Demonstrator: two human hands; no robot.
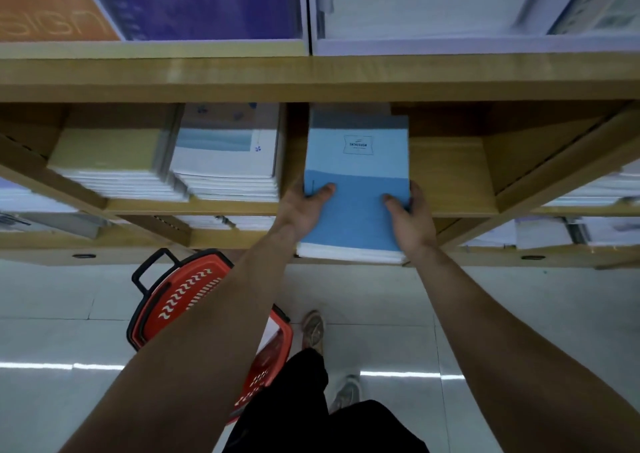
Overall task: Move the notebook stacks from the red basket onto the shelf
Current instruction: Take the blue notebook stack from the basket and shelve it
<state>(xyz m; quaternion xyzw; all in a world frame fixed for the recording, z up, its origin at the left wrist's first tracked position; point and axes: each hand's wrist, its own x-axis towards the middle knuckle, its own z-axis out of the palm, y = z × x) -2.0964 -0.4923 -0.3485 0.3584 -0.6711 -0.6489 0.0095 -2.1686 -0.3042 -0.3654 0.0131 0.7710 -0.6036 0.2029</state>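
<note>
While half-shelved — stack (357, 172) between hands (300, 207) (411, 219)

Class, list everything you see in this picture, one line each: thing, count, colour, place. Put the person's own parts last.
shelf: one, light wood, ahead
blue notebook stack: one, light blue, middle compartment, overhanging the front edge
yellow-covered stack: one, pale yellow, same shelf, left
white-covered stack: one, white and blue, beside the yellow
large pads: several, orange, purple, white, top shelf
red basket: one, red, black handle, floor
shoes: two, pale, on the floor
left hand: one, grips the stack's left edge
right hand: one, grips the stack's right edge
</note>
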